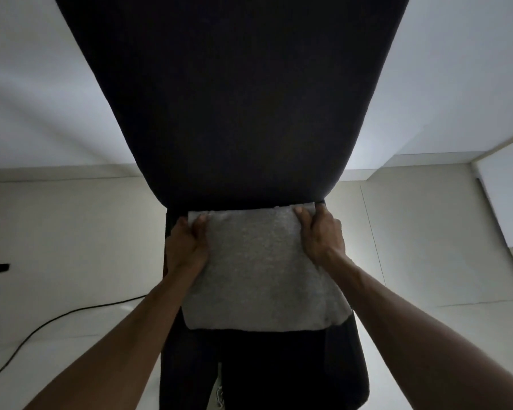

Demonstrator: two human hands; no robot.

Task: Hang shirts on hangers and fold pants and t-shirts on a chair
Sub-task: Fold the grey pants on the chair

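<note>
Both hands grip a folded grey t-shirt (261,267) — the left hand (188,247) pinching its left edge, the right hand (320,235) its far right corner — flat on what appears to be a dark chair (231,99) seat; a black cable (57,318) crosses the pale floor (71,232).

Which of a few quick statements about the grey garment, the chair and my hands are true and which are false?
1. The folded grey garment lies on the dark chair seat. True.
2. Only one hand touches it. False: the left hand and the right hand both grip its far corners.
3. The garment is on a hanger. False: no hanger shows.
4. A black cable runs across the floor on the left. True.
</note>
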